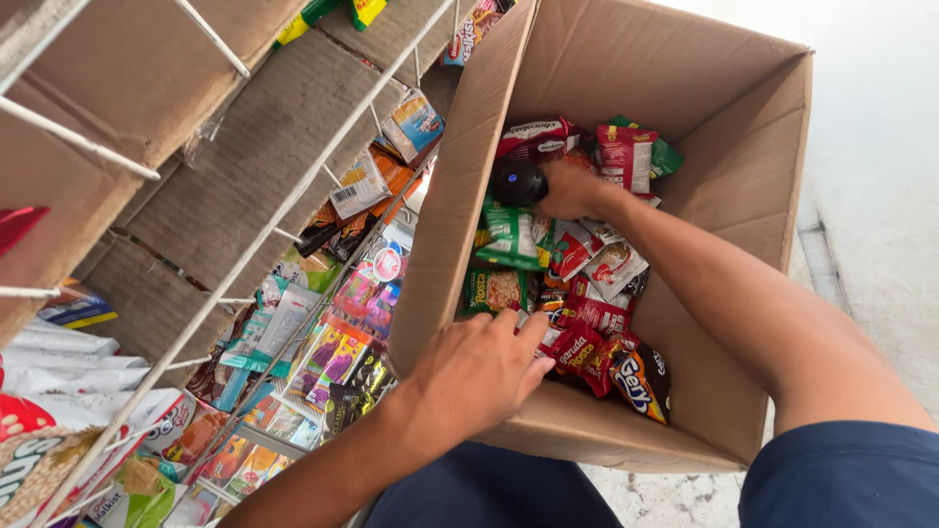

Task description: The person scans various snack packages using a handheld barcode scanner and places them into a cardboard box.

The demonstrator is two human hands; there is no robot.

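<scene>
Bright, even daylight from upper right; floor [880, 147] overexposed. Soft shadow inside cardboard box [743, 176]. Sharp focus centrally; wide-angle stretching and slight softness toward edges.

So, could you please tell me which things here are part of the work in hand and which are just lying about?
In hand:
- cardboard box full of snack packets
- right hand down in the box, closed on a dark round object
- left hand resting on the box's near edge

Lying about:
- wire rack lined with cardboard
- packets on the rack
- pale floor
</scene>
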